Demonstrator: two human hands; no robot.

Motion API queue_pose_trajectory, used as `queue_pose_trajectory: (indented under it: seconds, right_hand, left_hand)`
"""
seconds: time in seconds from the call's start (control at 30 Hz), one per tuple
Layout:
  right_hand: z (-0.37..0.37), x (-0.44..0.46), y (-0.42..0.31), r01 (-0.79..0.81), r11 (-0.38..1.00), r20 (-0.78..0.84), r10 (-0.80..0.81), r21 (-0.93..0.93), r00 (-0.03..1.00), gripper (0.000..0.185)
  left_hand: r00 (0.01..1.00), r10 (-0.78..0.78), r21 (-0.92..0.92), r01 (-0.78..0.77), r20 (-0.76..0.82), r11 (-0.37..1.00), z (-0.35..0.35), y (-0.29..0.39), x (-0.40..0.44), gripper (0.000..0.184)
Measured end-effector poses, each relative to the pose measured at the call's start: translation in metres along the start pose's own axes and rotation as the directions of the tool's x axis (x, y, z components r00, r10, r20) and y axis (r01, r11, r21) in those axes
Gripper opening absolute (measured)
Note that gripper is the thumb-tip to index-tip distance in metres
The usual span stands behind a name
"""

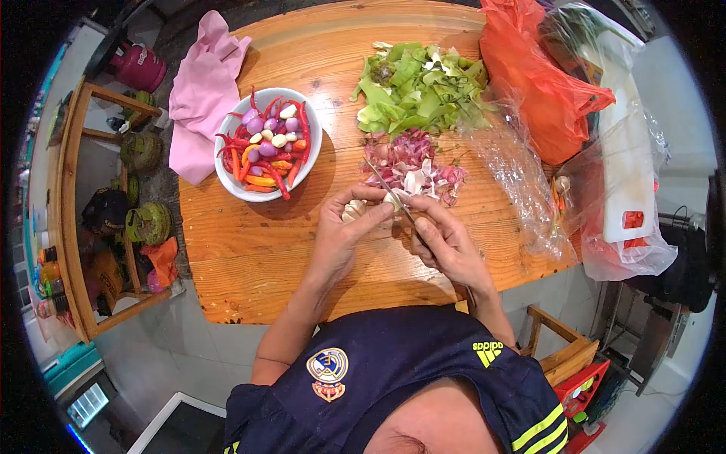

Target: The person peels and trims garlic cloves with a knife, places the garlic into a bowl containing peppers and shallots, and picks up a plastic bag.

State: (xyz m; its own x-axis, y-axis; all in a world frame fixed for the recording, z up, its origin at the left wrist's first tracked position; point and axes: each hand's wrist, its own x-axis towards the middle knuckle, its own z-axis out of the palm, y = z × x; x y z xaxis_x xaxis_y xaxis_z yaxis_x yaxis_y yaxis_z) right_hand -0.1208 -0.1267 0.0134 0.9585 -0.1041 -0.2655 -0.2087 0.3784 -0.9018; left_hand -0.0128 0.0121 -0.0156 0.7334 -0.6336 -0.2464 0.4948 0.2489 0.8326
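Near the front of the wooden table, my left hand [347, 225] pinches a garlic clove [392, 200], and more pale cloves [353, 210] show at its fingers. My right hand [445, 240] is closed around the handle of a small knife [403, 207], whose blade points up and left across the garlic. Purple and white peels [414, 168] lie just beyond both hands. To the left stands a white bowl [315, 151] holding red and orange chilies, shallots and peeled garlic.
Green leafy scraps [412, 87] lie at the table's back. A red plastic bag [529, 83], clear plastic [522, 181] and a white board [628, 163] are at the right. A pink cloth [203, 102] rests on the left edge. A wooden-framed shelf [69, 219] stands farther left.
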Motion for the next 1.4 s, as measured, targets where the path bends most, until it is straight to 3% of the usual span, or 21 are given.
queue_pose_trajectory:
  seconds: [0.37,0.67,0.87,0.97,1.17,1.4]
  right_hand:
    - [0.000,0.000,-0.001,0.014,0.996,-0.072,-0.020,-0.088,0.997,0.034]
    - [-0.007,-0.002,-0.007,-0.103,0.992,-0.009,0.104,0.077,0.995,0.038]
    - [-0.003,0.003,-0.010,-0.046,0.999,0.079,0.043,0.026,0.996,0.040]
    - [-0.005,0.002,-0.006,-0.051,0.998,0.067,0.048,0.046,0.997,0.037]
    - [-0.004,0.001,-0.005,0.000,0.997,-0.015,-0.001,-0.071,1.000,0.031]
    - [-0.002,0.000,-0.004,-0.047,0.992,-0.110,0.034,-0.118,0.993,0.034]
  left_hand:
    - [1.000,-0.015,-0.002,0.015,-0.011,1.000,0.004,0.006,-0.002,0.017]
    - [1.000,-0.008,0.060,0.010,-0.025,0.998,0.001,0.003,-0.001,0.020]
    - [1.000,0.019,0.082,-0.018,-0.016,0.996,0.003,0.005,-0.002,0.015]
    - [0.995,0.095,0.137,-0.096,0.016,0.986,0.000,0.001,0.000,0.014]
    - [0.999,0.051,0.139,-0.050,-0.006,0.989,0.001,0.002,0.000,0.016]
    - [0.998,0.058,0.152,-0.057,-0.002,0.987,0.003,0.006,0.000,0.017]
